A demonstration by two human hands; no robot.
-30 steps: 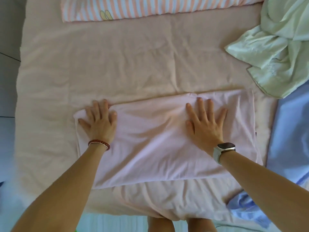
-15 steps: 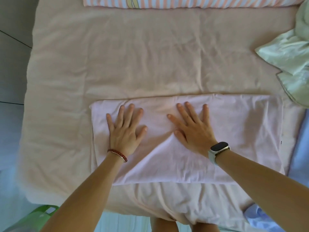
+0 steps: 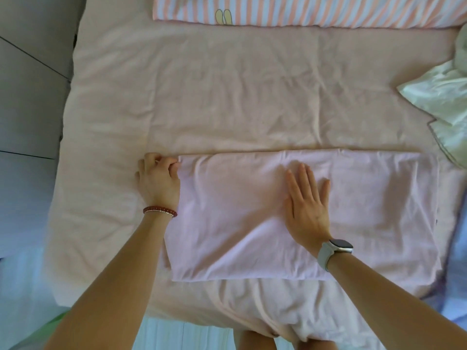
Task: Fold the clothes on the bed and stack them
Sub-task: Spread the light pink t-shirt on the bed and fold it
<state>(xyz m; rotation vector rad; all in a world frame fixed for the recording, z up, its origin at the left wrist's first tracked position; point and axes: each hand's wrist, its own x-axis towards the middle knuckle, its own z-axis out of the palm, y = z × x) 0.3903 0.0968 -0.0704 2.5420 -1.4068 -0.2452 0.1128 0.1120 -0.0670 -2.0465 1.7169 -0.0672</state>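
Observation:
A pale pink garment (image 3: 227, 218) lies folded into a wide rectangle on the near part of the bed. My left hand (image 3: 158, 179), a red bead bracelet on its wrist, sits at the garment's far left corner with fingers curled, pinching the cloth edge. My right hand (image 3: 307, 205), a watch on its wrist, lies flat with straight fingers pressing on the garment's middle. A crumpled light green garment (image 3: 444, 102) lies at the right edge of the bed.
The bed (image 3: 202, 97) has a peach-pink cover, bare beyond the pink garment. A striped pink and blue pillow (image 3: 303, 11) lies along the far edge. Blue fabric (image 3: 458, 248) shows at the right edge. Grey floor (image 3: 30, 97) is on the left.
My left hand slid from flat on the garment out to its far left corner and curled onto the edge. My right hand stayed flat near the middle, its fingers drawn together.

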